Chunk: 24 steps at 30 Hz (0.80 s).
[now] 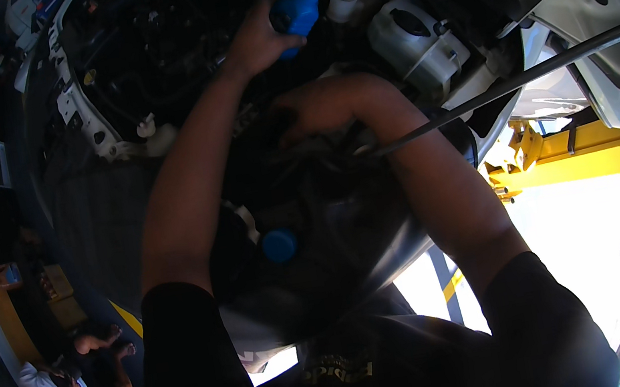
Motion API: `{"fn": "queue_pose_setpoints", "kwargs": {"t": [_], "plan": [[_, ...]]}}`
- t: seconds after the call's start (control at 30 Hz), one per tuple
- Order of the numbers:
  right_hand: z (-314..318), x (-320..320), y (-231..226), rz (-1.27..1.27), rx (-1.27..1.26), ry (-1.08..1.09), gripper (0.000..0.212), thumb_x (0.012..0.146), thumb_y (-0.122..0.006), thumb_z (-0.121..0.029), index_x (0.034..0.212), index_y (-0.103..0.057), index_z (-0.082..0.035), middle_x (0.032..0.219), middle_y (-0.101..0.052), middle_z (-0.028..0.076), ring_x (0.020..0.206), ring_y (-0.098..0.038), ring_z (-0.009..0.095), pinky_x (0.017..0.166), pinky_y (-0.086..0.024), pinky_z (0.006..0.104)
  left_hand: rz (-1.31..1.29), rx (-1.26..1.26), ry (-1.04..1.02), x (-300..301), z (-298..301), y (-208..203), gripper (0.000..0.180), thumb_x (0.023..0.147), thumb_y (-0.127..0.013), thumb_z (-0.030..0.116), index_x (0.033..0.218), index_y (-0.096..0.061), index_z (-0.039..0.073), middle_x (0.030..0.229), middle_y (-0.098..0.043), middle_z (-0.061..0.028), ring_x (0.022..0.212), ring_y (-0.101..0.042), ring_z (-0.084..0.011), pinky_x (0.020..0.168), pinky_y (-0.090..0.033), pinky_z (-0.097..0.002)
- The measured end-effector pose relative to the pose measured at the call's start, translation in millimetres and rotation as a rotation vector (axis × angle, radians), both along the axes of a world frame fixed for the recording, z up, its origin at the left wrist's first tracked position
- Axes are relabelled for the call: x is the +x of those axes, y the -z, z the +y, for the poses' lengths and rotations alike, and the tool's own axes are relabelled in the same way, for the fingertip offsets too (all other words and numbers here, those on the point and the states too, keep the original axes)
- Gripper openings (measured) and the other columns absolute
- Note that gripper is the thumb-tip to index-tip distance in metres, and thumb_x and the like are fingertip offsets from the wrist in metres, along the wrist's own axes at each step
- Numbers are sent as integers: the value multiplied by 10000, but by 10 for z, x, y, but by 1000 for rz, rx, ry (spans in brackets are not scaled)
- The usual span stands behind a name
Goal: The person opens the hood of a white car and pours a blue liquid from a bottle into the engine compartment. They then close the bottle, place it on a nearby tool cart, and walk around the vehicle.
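Over a car's open engine bay (144,66), the left hand (257,40) reaches up with fingers wrapped around a tilted blue bottle (295,13), seemingly mid-pour beside a white filler neck (342,4). The right hand (321,107) bends into the dark bay; its grip cannot be told. Steadiness seems needed.

A single fisheye view, worn on the person's head, looks down along both forearms into a car's open engine bay (167,62); it sits close, the arms filling the middle; the left hand (257,40) lies near the top edge; straight lines such as the hood prop rod (519,79) bend toward the dark round rim.
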State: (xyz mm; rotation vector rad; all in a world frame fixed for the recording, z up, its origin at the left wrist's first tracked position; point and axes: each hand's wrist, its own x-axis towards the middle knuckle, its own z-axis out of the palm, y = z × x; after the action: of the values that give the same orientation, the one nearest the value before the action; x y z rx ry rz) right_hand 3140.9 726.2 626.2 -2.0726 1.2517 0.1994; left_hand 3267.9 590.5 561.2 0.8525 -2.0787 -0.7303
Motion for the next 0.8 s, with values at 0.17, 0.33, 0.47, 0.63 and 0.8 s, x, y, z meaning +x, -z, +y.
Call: {"fn": "queue_pose_setpoints", "kwargs": {"t": [0.17,0.33,0.47,0.63,0.8], "plan": [[23,-7,-55,-33,19,-23,657,872,-757,-398,1419,-608,-64,1351,-669,216,1266,-634,362,1087,-483,427,-22,23,-16,9,33,-45,1013,709,-923,280,1535,-409,-1,1438,-546,-262,1342,-552,-367,1138,-437,-427],[17,-11,-53,-11,27,-11,638,876,-748,-384,1413,-617,-67,1352,-672,208,1263,-637,352,1085,-483,427,-17,45,-26,4,36,-46,1009,709,-922,281,1534,-412,5,1445,-536,-266,1351,-545,-364,1142,-434,-429],[11,-7,-22,-45,4,-26,612,879,-745,-377,1392,-635,-63,1345,-677,203,1259,-641,345,1082,-485,425,5,55,-14,2,30,-38,1000,708,-922,274,1530,-418,11,1438,-541,-261,1343,-550,-356,1134,-441,-430],[30,-19,-54,-47,-6,-25,573,884,-738,-351,1378,-649,-77,1333,-686,192,1246,-649,337,1078,-488,422,1,63,-18,-7,28,-36,997,706,-923,276,1527,-421,14,1431,-547,-252,1336,-554,-352,1126,-448,-429],[28,-19,-103,-36,40,-69,686,892,-734,-440,1444,-578,-63,1375,-654,199,1280,-624,340,1081,-480,413,-10,47,-27,-3,32,-15,995,709,-922,276,1530,-421,20,1441,-545,-247,1343,-549,-352,1133,-439,-429]]}}
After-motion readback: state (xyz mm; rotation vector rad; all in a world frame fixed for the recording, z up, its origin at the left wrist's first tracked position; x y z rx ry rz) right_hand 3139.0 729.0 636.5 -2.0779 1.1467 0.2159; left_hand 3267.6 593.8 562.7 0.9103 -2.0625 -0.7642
